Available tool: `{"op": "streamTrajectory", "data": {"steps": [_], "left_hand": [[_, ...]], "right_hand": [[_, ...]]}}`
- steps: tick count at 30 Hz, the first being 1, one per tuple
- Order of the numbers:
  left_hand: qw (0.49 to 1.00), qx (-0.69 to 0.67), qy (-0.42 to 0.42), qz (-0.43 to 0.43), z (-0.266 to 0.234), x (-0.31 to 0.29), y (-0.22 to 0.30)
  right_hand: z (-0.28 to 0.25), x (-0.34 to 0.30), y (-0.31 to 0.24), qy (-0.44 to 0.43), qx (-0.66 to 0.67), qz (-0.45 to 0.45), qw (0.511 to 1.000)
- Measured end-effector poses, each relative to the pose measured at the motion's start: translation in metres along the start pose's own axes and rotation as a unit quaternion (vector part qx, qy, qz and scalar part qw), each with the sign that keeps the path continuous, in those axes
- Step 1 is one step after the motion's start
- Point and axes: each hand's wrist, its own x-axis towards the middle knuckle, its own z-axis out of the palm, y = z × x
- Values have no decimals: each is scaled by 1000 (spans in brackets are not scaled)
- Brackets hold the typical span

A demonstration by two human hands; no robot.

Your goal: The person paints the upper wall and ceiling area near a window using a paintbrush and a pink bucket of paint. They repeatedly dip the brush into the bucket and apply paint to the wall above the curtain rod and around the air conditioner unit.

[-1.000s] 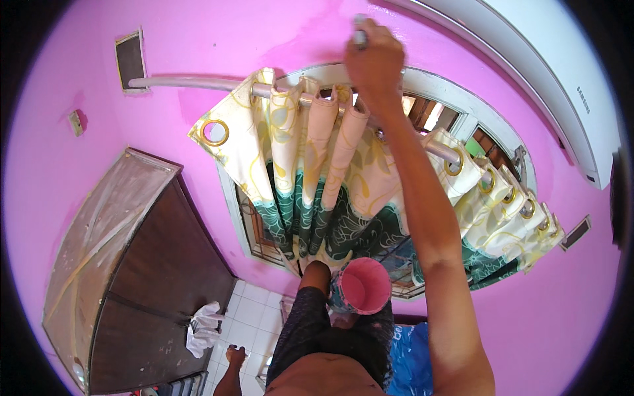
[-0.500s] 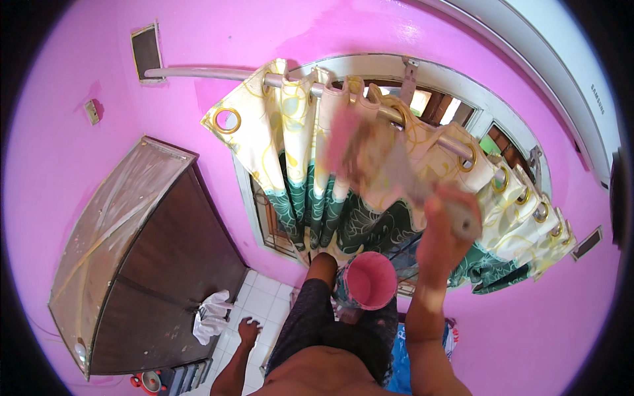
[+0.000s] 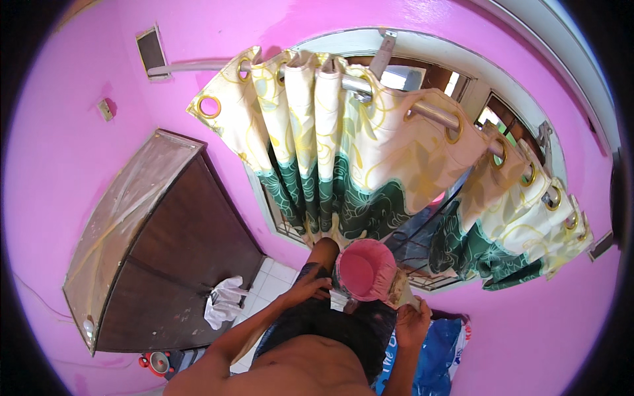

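A bucket of pink paint (image 3: 367, 269) stands between my legs, its inner wall and rim coated pink. My right hand (image 3: 413, 323) grips a wide, paint-stained paintbrush (image 3: 401, 291) by its handle. The brush is at the bucket's right side, near the rim; its bristle end is hard to make out against the bucket. My left hand (image 3: 310, 288) is to the left of the bucket, over my thigh, with its fingers stretched toward the bucket's side and nothing visible in them.
Cream-and-green curtains (image 3: 370, 152) hang by rings from a metal rod (image 3: 436, 115) before the arched window. A dark brown cabinet (image 3: 178, 251) stands left, a white cloth (image 3: 224, 300) hanging on it. Blue plastic packaging (image 3: 436, 350) lies lower right. An air conditioner (image 3: 561, 59) is overhead.
My right hand has come down from in front of the curtain to the bucket, bringing the paintbrush. My left hand has moved up and right to beside the bucket. The view has shifted slightly.
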Motion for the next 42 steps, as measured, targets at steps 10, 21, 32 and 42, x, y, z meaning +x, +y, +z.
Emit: {"op": "streamTrajectory", "data": {"steps": [10,21,32,42], "left_hand": [[996,-14,-37,-81,33,25,13],[997,7,-18,-74,50,27,16],[995,20,-45,-81,48,24,12],[996,39,-59,-48,43,23,14]], "right_hand": [[-38,7,-6,81,-4,-13,997],[-7,8,-24,97,-186,-55,976],[21,18,-12,45,-532,-141,834],[58,3,3,104,-529,-80,838]]}}
